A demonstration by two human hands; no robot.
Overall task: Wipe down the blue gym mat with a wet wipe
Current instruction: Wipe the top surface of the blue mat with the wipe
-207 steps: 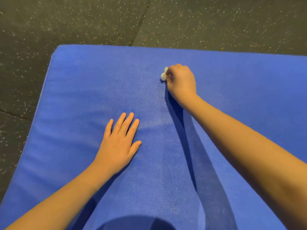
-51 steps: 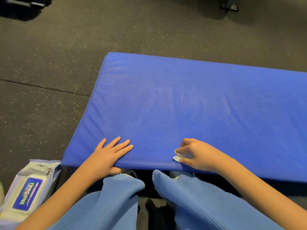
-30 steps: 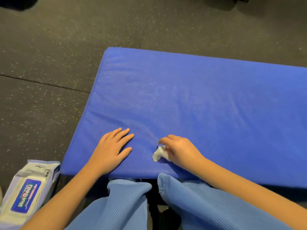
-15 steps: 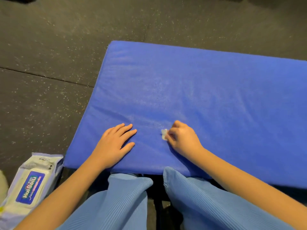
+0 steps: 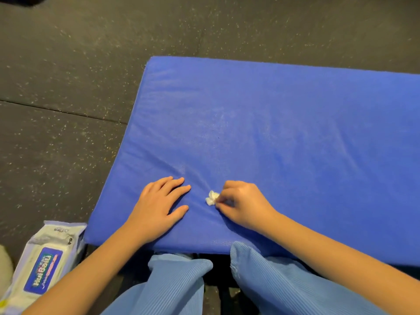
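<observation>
Head camera: I'm pinching the wet wipe [image 5: 211,198] in my right hand [image 5: 244,206] on the blue gym mat [image 5: 284,133] while my left hand [image 5: 156,206] is lying flat, fingers straight.

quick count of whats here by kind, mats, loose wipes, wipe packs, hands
blue gym mat: 1
wet wipe, balled up: 1
wipe pack on the floor: 1
hands: 2, left hand flat on the mat, right hand pinching the wipe
total: 5
</observation>
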